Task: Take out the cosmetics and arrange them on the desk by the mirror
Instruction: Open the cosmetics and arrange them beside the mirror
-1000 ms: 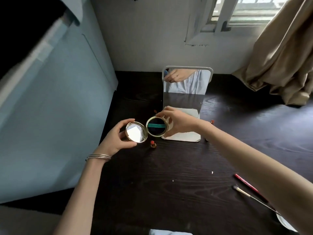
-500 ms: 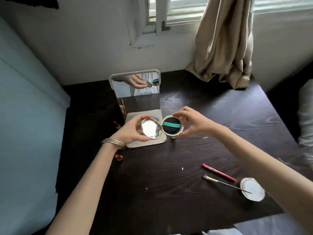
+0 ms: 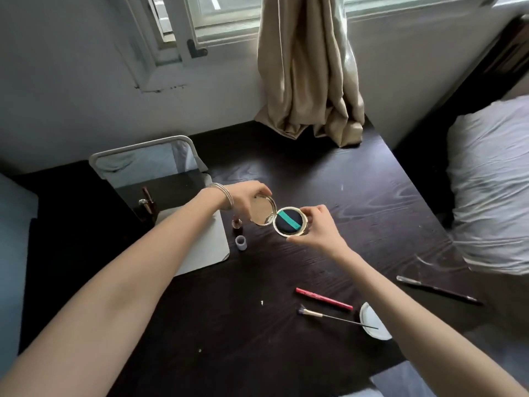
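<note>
Above the dark desk [image 3: 257,333] I hold an open gold compact [image 3: 289,224] with both hands. My left hand [image 3: 246,196] grips its mirrored lid from above. My right hand [image 3: 317,227] pinches the base, which shows a black puff with a teal band. The standing mirror [image 3: 148,170] with its white base is at the left. A small dark bottle [image 3: 237,226] and a white cap-like tube [image 3: 241,243] stand just right of the mirror base. A lipstick [image 3: 147,204] stands in front of the mirror.
A red pencil [image 3: 323,298], a thin brush [image 3: 335,318] and a white round lid [image 3: 373,322] lie at the desk's right front. Another dark pencil [image 3: 438,290] lies near the right edge. A beige curtain [image 3: 309,67] hangs onto the desk's back. A bed with grey bedding [image 3: 492,181] is at the right.
The view has swung right and down. Both hands carried the open compact to the right of the mirror base, and my left hand now grips the lid from above.
</note>
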`<control>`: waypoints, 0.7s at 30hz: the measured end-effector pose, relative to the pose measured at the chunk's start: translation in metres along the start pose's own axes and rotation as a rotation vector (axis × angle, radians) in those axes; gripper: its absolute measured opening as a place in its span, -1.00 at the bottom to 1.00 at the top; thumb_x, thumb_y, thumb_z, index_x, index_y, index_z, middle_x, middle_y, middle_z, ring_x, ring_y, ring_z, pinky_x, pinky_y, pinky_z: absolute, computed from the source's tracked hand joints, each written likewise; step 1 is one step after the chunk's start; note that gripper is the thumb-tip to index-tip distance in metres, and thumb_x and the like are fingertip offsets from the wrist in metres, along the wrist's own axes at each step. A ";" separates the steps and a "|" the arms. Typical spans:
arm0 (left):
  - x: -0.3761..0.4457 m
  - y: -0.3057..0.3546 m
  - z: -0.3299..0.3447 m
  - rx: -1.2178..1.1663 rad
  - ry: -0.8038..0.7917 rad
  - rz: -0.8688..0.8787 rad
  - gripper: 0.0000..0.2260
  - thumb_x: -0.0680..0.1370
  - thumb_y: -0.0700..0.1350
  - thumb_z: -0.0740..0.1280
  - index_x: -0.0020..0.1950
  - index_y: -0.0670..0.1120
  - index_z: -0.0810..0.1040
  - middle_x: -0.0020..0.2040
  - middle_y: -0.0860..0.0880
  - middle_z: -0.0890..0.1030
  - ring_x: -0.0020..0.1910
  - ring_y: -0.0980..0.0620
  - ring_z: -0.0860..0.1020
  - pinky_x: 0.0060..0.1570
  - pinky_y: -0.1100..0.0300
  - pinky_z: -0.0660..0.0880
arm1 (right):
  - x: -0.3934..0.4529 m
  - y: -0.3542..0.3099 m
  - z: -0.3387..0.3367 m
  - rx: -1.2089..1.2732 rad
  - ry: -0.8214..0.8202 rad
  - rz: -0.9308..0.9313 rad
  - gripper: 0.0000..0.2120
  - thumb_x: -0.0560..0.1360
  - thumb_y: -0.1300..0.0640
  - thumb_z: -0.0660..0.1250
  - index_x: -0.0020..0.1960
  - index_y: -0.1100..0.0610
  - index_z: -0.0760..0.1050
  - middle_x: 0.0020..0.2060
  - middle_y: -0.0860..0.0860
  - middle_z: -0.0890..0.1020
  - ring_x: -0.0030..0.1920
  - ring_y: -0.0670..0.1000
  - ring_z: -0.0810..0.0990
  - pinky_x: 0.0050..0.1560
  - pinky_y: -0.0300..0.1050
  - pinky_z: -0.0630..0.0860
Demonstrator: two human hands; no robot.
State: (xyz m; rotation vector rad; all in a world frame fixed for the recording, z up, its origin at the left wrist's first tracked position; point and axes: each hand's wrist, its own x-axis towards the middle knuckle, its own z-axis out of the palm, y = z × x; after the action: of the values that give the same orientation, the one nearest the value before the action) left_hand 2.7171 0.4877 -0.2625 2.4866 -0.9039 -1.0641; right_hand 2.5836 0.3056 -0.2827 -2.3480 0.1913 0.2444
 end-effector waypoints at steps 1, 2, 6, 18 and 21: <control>0.007 -0.002 0.000 0.048 -0.033 -0.006 -0.29 0.28 -0.26 0.51 0.38 -0.05 0.32 0.26 -0.04 0.39 0.25 -0.04 0.39 0.10 0.25 0.39 | 0.000 0.003 0.009 0.014 0.015 0.040 -0.38 0.20 0.08 0.59 0.18 0.21 0.47 0.04 0.08 0.49 0.19 0.07 0.36 0.19 -0.10 0.38; 0.013 -0.005 0.001 0.094 -0.060 -0.011 -0.28 0.28 -0.24 0.51 0.38 -0.04 0.31 0.25 -0.03 0.39 0.24 -0.03 0.39 0.11 0.23 0.40 | -0.001 0.005 0.017 0.039 0.032 0.082 -0.37 0.19 0.06 0.59 0.18 0.20 0.46 0.07 0.11 0.49 0.18 0.05 0.35 0.17 -0.15 0.36; 0.030 -0.014 0.005 0.227 -0.130 0.020 -0.31 0.30 -0.25 0.50 0.36 -0.05 0.31 0.26 -0.05 0.40 0.25 -0.04 0.40 0.19 0.15 0.42 | -0.001 0.003 0.048 0.093 0.110 0.154 -0.43 0.20 0.04 0.57 0.15 0.15 0.49 0.05 0.10 0.52 0.17 0.07 0.35 0.14 -0.17 0.27; 0.058 -0.041 0.012 0.292 -0.121 0.191 -0.35 0.32 -0.32 0.46 0.36 -0.08 0.34 0.30 -0.09 0.39 0.27 -0.10 0.39 0.25 0.08 0.37 | 0.008 -0.001 0.095 0.064 0.263 0.320 -0.37 0.23 0.11 0.57 0.19 0.24 0.38 0.13 0.16 0.43 0.16 0.10 0.31 0.06 -0.26 0.14; 0.064 -0.042 0.012 0.299 -0.116 0.218 -0.35 0.32 -0.33 0.46 0.37 -0.06 0.34 0.31 -0.09 0.39 0.27 -0.11 0.38 0.26 0.02 0.38 | 0.011 0.002 0.099 0.035 0.255 0.361 -0.36 0.26 0.09 0.56 0.20 0.24 0.34 0.16 0.16 0.40 0.17 0.10 0.31 0.05 -0.28 0.13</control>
State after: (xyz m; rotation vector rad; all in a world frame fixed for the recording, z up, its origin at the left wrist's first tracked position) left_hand 2.7601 0.4780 -0.3259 2.4979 -1.4263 -1.0744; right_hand 2.5820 0.3732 -0.3554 -2.2923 0.7406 0.1115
